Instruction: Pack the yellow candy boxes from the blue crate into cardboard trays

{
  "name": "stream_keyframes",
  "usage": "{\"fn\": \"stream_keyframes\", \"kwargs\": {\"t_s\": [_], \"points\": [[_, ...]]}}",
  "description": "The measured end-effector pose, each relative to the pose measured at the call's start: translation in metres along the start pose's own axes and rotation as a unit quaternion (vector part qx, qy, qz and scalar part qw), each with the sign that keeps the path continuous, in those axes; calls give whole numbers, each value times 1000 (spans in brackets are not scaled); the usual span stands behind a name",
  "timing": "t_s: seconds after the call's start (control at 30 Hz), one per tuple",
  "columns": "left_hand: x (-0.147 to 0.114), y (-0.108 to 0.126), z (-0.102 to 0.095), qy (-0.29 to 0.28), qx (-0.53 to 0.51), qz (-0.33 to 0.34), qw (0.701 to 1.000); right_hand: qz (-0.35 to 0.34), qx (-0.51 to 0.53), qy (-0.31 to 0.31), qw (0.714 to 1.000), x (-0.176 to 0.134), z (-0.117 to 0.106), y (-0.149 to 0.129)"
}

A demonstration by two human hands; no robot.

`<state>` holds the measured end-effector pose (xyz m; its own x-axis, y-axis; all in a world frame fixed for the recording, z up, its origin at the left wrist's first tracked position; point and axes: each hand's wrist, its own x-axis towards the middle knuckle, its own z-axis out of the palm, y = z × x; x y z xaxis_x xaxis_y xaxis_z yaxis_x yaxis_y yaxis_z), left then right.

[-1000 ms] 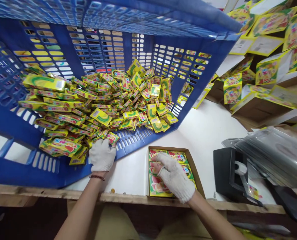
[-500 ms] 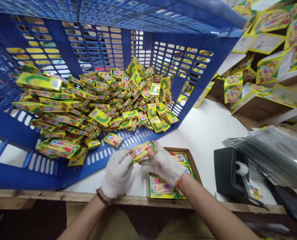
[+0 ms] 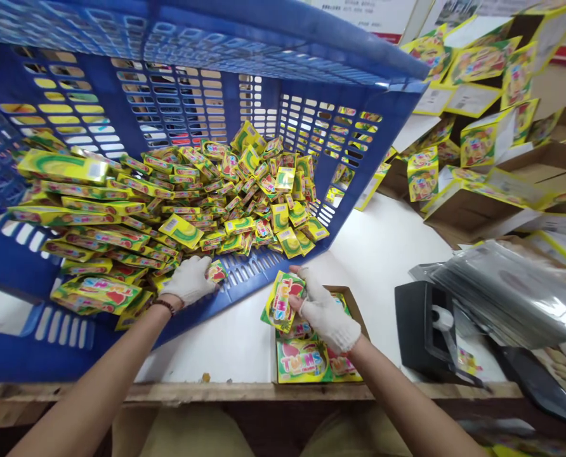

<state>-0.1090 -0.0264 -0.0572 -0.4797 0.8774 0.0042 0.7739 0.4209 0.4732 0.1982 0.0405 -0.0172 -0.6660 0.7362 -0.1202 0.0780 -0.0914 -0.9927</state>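
Observation:
My right hand (image 3: 329, 315), in a white fingerless-tipped glove, grips a small yellow-green carton (image 3: 282, 303) printed "TWINS", tilted upright over an open display box (image 3: 356, 311). Inside that box lie similar cartons (image 3: 302, 362), face up; my right hand and wrist hide part of them. To the left, my gloved left hand (image 3: 190, 281) reaches over the crate's low front edge. Its fingers close on another small carton (image 3: 216, 271), which is partly hidden by the hand. A heap of the same cartons (image 3: 207, 197) fills much of the blue plastic crate (image 3: 259, 270).
A black tape dispenser (image 3: 419, 330) stands right of the display box. Beside it lies a stack of clear plastic sleeves (image 3: 506, 292). Open printed boxes (image 3: 483, 197) are piled at the back right. The white tabletop (image 3: 207, 343) ends in a wooden front edge (image 3: 207, 391).
My left hand has let go of the carton both hands held and moved left to another in the crate. My right hand keeps the first carton, now turned upright. The view has shifted slightly right.

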Motion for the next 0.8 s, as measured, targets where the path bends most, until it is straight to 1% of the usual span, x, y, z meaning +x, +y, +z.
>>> {"fn": "stream_keyframes", "kwargs": {"t_s": [0.1,0.17,0.2,0.23,0.27,0.33,0.37,0.4,0.47,0.53,0.6,0.67,0.73,0.8], "points": [[-13,20,20,40,-123,-59,990,-37,-98,-6,994,9,3,-2],[-27,40,38,45,-196,-67,977,-51,-127,-18,990,21,10,-1],[-35,52,46,42,-232,-61,970,-61,-135,-17,989,27,14,0],[-44,64,53,45,-276,-56,958,-73,-144,-3,987,34,18,2],[-52,76,59,50,-333,-50,940,-86,-154,21,984,39,22,3],[-66,100,63,72,-450,-39,889,-106,-165,76,978,45,28,5],[-71,111,62,84,-491,-35,866,-110,-160,93,977,46,29,5],[-75,120,60,92,-513,-30,853,-111,-149,92,978,44,26,3],[-80,133,55,85,-506,-11,858,-113,-111,40,987,38,12,-4],[-81,137,52,68,-491,6,869,-119,-114,-25,986,30,-11,-16],[-81,135,55,57,-492,0,869,-119,-176,-66,975,25,-36,-26],[-82,132,64,57,-503,-25,862,-97,-245,-104,959,25,-52,-29],[-85,131,75,52,-510,-44,858,-55,-294,-167,939,30,-55,-24],[-91,133,86,33,-495,-47,867,-14,-331,-225,916,36,-47,-13]]}}
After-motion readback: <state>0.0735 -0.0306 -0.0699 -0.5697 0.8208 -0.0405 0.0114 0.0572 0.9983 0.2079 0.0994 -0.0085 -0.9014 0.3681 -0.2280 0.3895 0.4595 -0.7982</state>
